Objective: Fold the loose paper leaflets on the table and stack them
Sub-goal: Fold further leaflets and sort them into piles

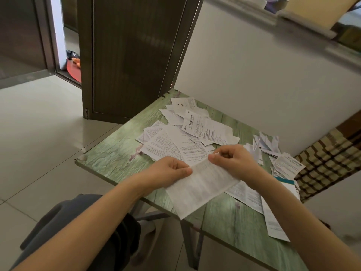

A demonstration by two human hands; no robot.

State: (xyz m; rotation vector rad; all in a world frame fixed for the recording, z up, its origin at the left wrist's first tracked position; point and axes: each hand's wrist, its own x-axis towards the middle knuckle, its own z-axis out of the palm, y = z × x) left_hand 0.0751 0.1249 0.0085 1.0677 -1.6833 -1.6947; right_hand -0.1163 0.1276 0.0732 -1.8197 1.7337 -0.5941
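One leaflet — long axis near-left to far-right

The only print large enough for me to notice is a bold heading in Chinese characters, with a small round logo at its end, along one edge of the far leaflet. I cannot make out the characters with any certainty. The held leaflet and the other sheets carry only fine print, too small and blurred to read.

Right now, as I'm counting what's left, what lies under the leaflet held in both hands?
Under the leaflet: green table, and flat sheets slipping beneath its right edge. Anything directly below is hidden.
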